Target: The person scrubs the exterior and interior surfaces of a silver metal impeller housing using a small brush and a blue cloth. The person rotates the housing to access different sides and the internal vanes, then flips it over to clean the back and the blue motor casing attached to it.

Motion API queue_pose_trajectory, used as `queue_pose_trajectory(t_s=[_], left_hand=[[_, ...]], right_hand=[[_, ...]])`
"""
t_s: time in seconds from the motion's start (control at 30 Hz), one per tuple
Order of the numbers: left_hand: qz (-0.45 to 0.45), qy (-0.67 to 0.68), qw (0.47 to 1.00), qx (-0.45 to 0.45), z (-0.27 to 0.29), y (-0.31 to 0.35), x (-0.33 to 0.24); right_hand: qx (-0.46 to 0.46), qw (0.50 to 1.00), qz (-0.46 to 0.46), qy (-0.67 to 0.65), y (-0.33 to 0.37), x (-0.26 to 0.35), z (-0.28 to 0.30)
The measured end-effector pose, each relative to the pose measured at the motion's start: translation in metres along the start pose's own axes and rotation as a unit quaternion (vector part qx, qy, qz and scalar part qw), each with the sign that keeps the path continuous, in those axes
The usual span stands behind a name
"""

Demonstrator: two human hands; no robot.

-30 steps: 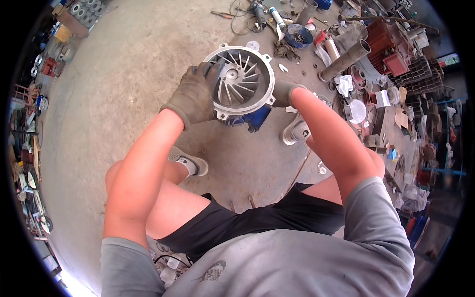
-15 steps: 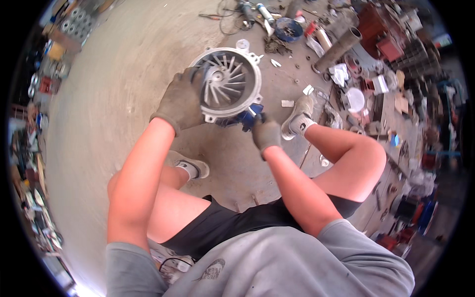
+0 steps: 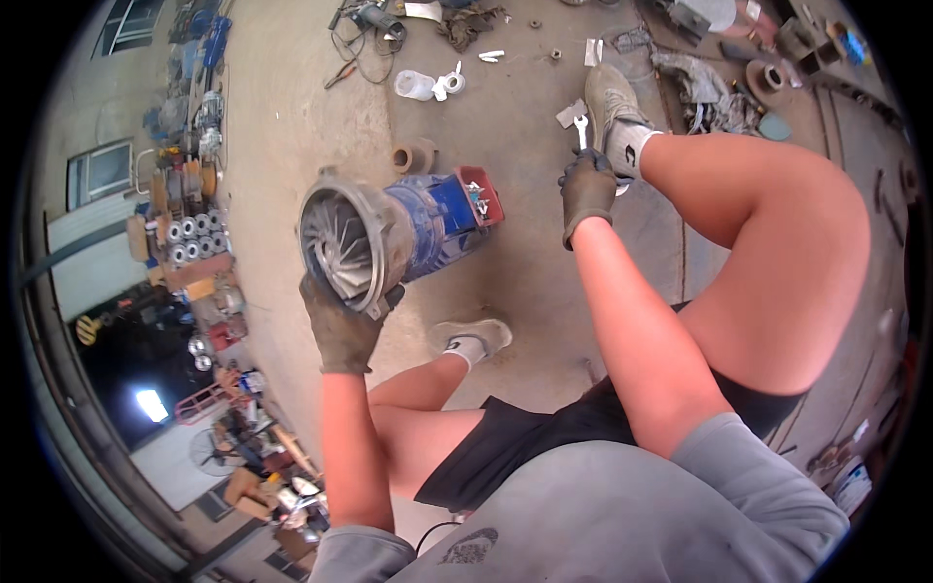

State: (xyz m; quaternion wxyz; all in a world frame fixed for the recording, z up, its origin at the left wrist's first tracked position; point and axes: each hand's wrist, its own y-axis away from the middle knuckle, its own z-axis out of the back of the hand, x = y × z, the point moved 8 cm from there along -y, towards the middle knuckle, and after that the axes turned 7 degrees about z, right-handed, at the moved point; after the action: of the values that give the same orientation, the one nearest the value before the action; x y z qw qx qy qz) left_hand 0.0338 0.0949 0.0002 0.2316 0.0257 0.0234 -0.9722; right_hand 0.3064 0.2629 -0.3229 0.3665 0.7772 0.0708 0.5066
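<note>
A blue electric motor (image 3: 434, 222) lies on its side on the floor, with a round grey metal housing (image 3: 387, 233) at its left end. Inside the housing's open mouth sits a bladed impeller (image 3: 342, 255). My gloved left hand (image 3: 345, 325) grips the lower rim of this housing, fingers curled round it. At the motor's other end is an uncovered red terminal box (image 3: 483, 197) with small metal terminals inside. To the right, apart from the motor, my gloved right hand (image 3: 589, 185) is closed round a wrench (image 3: 581, 128), its open jaw pointing away from me.
Behind the motor stands a short rusty metal tube (image 3: 415, 155). A clear plastic cup (image 3: 415, 85) and a white roll (image 3: 453, 84) lie farther off, near a corded power tool (image 3: 377, 21). My shoe (image 3: 614, 102) is beside the wrench. Parts and machinery line the left wall.
The motor has turned from facing me with its impeller to lying sideways, showing its blue body and red box. My right hand has moved away from it to the right. The view has shifted.
</note>
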Motion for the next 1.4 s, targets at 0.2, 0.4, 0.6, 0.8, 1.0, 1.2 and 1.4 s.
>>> queue_pose_trajectory(t_s=[0.2,0.4,0.6,0.8,1.0,1.2,1.4], left_hand=[[0.167,-0.075,0.983,0.004,-0.019,-0.007,-0.035],[0.206,-0.128,0.967,0.076,-0.029,-0.029,-0.05],[0.242,-0.148,0.95,0.133,-0.025,-0.043,-0.059],[0.346,-0.218,0.905,0.118,-0.021,-0.046,-0.059],[0.468,-0.181,0.853,0.144,-0.02,-0.056,-0.068],[0.364,-0.072,0.916,0.156,0.009,-0.032,-0.032],[0.071,0.081,0.994,-0.023,0.061,-0.006,0.012]], right_hand=[[-0.101,0.982,-0.14,-0.071,-0.003,-0.099,0.015],[-0.073,0.977,-0.198,0.025,0.026,-0.139,0.012],[0.004,0.964,-0.265,0.011,0.021,-0.132,0.01],[0.15,0.945,-0.291,0.004,0.046,-0.097,-0.029],[0.302,0.932,-0.191,0.065,0.078,-0.101,-0.052],[0.49,0.797,-0.053,0.35,0.116,-0.035,-0.071],[0.593,0.63,0.079,0.495,0.138,0.009,-0.104]])
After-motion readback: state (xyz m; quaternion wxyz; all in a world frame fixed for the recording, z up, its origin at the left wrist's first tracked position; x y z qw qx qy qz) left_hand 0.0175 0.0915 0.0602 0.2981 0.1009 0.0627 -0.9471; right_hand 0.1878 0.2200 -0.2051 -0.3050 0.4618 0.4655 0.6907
